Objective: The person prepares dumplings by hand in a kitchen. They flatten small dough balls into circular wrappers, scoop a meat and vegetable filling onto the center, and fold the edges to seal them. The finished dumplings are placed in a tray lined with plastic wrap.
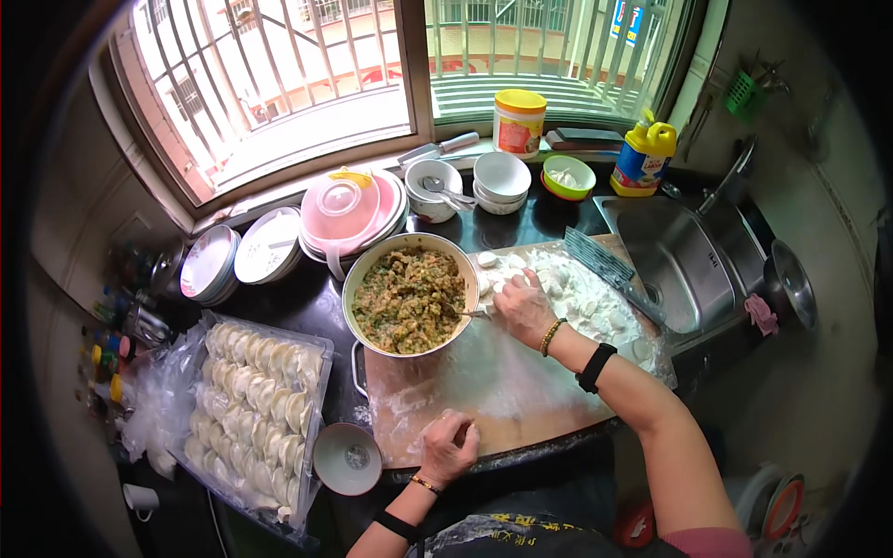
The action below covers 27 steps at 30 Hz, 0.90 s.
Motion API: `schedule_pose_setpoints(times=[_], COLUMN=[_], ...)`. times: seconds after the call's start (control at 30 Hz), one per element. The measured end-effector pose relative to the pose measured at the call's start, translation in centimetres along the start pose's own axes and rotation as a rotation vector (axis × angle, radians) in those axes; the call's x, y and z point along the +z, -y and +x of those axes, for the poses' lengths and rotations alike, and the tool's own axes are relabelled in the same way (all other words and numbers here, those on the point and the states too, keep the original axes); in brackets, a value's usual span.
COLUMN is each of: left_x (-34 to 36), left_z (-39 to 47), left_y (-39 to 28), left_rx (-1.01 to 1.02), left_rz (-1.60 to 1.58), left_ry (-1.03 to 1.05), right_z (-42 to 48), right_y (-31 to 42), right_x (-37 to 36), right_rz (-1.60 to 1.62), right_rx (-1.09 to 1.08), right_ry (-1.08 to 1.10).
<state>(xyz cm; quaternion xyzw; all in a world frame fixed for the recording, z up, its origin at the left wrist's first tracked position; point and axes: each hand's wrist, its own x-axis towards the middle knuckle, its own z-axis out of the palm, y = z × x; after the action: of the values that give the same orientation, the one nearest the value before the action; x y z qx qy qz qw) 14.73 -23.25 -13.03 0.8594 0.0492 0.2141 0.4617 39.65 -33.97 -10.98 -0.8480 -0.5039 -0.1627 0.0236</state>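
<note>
My left hand (448, 444) rests at the front edge of the floured cutting board (502, 390), fingers curled loosely around a dark hollow; nothing shows in it. Fingers pointing down, my right hand (524, 308) touches the heap of floured dough pieces (593, 303) on the board's far side; whether it pinches one is hidden. Left of it stands a pot of chopped filling (408, 300), with a metal utensil's handle (477, 314) leaning over its rim. A clear plastic tray (317, 390) at the left holds rows of pleated dumplings (254, 401).
A cleaver (598, 257) lies on the board's far right, beside the steel sink (687, 261). An empty bowl (347, 458) sits between tray and board. Stacked plates (268, 244), bowls (502, 176) and a pink colander (342, 206) line the back, below the barred window.
</note>
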Motion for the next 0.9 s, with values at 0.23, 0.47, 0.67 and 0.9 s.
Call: schedule_pose_setpoints(times=[0.23, 0.47, 0.67, 0.9], left_x=[0.4, 0.4, 2.1, 2.8], left_z=[-0.1, 0.0, 2.8, 5.6], left_y=[0.2, 0.1, -2.4, -0.8], left_rx=[0.028, -0.013, -0.123, 0.082], left_rz=[0.044, 0.018, 0.251, 0.379], left_ry=[-0.022, -0.013, 0.064, 0.399], right_z=[-3.1, -12.1, -17.5, -18.7], right_y=[2.3, 5.2, 7.6, 8.0], right_x=[-2.6, -6.1, -4.8, -3.2], right_rz=[0.174, 0.596, 0.616, 0.560], right_rx=[-0.021, 0.113, 0.323, 0.316], right_ry=[-0.017, -0.110, -0.315, -0.370])
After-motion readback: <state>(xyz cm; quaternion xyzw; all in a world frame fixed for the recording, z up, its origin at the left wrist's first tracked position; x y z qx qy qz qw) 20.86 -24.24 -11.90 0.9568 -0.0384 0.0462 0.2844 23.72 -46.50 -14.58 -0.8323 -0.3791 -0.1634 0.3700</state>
